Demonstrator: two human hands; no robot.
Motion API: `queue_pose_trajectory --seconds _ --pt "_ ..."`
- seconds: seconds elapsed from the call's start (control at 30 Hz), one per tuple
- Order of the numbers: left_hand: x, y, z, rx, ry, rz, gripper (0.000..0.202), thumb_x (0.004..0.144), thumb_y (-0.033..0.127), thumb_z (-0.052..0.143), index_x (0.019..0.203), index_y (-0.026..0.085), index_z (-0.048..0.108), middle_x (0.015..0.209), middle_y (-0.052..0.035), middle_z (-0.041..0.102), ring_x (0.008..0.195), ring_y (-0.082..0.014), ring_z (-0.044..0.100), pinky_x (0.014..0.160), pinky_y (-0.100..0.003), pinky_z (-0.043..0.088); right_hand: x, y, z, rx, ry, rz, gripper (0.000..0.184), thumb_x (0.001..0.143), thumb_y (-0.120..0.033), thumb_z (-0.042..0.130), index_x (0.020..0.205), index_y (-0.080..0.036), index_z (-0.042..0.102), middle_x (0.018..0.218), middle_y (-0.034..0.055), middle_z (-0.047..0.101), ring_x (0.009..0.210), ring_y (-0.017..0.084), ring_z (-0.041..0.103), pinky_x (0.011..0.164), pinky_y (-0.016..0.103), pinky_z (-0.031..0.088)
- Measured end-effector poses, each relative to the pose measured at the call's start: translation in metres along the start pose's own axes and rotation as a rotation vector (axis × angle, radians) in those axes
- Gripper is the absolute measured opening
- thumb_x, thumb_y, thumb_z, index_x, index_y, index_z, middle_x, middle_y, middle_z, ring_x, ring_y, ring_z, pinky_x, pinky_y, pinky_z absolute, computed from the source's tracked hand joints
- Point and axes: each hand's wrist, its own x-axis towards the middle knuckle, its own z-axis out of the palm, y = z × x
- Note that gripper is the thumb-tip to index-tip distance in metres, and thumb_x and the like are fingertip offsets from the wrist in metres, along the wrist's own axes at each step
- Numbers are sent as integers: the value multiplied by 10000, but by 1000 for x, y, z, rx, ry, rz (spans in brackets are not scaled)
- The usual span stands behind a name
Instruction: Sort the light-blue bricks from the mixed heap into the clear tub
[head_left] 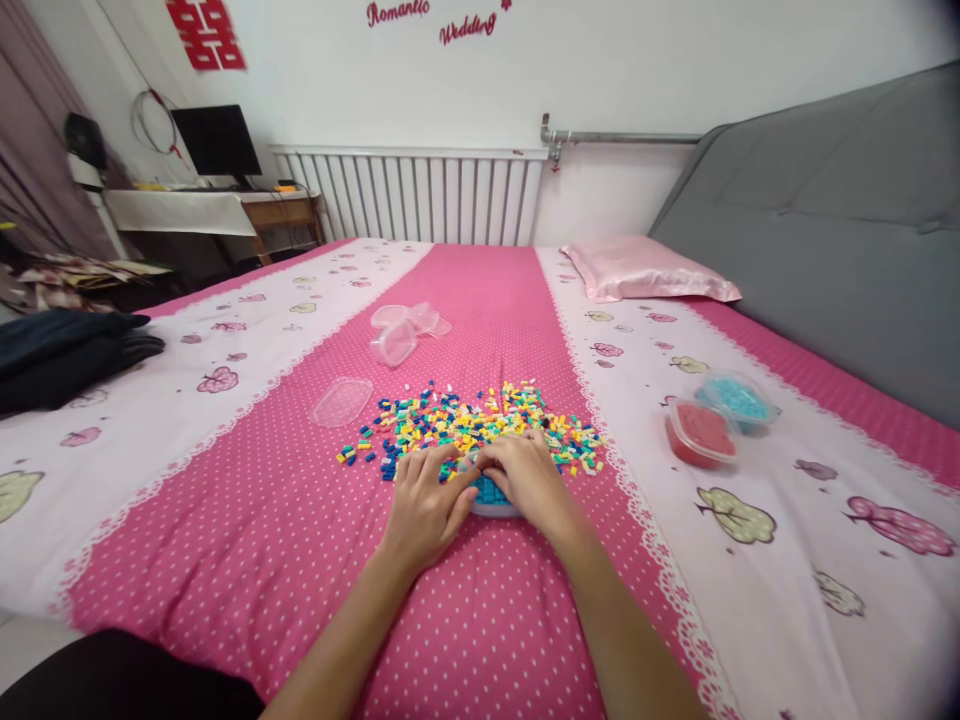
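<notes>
Close in front of me, a small clear plastic container (495,511) holds blue building blocks (489,490) packed together. My left hand (426,508) lies along its left side, fingers loosely apart and thumb and forefinger reaching over it. From the right, my right hand (531,482) bends over the container with its fingertips drawn together. Whatever is between those fingertips is too small and covered to name. Just beyond both hands spreads a loose pile of small mixed-colour building blocks (465,422), in yellow, white, green and dark blue. My hands hide part of the container and the pile's near edge.
To the right stand a tub of red pieces (700,436) and a tub of light blue pieces (739,398). Clear plastic lids (395,343) lie beyond the pile, with another clear lid (341,402) on the left. Dark folded cloth (71,355) rests at far left.
</notes>
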Motion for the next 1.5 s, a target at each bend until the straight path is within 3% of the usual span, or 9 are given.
queue_pose_trajectory --seconds 0.13,0.43,0.97,1.23,1.3,1.4,1.5 --pt "0 0 0 -39 -24 -7 307 1004 308 457 925 225 742 1195 -93 546 1092 -245 459 936 -395 306 -1 1 -2 41 5 -2 97 939 -244 661 976 -171 713 1014 19 735 1065 207 666 1055 513 439" --pt "0 0 0 -10 -59 -26 317 1014 323 436 964 249 740 1217 -89 549 1110 -243 456 944 -409 318 -3 1 -2 98 80 -7 129 906 -148 674 903 -246 759 972 18 783 982 202 681 967 413 318" --pt "-5 4 2 -38 -101 -69 353 1020 372 409 966 228 727 1190 -95 568 1076 -243 468 943 -426 346 -5 8 6 149 105 -53 199 910 -116 618 906 -261 754 974 16 782 973 234 681 924 416 295" --pt "-8 10 1 -85 -65 -91 374 1029 373 404 1288 213 621 1166 -96 619 1062 -219 519 947 -380 378 -5 15 12 187 215 -87 178 892 -139 608 903 -252 745 944 33 772 916 241 682 882 411 338" --pt "-2 3 -3 -152 -63 -172 337 1032 349 405 1237 199 627 1159 -89 634 1093 -207 537 973 -366 390 -4 18 11 197 259 -88 172 913 -179 586 928 -251 741 954 39 770 897 236 683 873 408 358" --pt "9 -24 -16 -171 -105 -295 306 1038 311 383 1155 174 629 1160 -100 643 1120 -208 552 987 -367 406 -3 25 10 210 324 -80 195 936 -228 543 948 -252 735 985 51 770 917 242 683 880 414 383" --pt "12 -54 -32 -166 -216 -294 220 1006 289 455 1039 196 651 1042 -60 679 996 -194 594 887 -334 437 -3 30 10 227 366 -68 213 939 -248 519 954 -244 731 988 60 770 886 241 681 877 419 408"
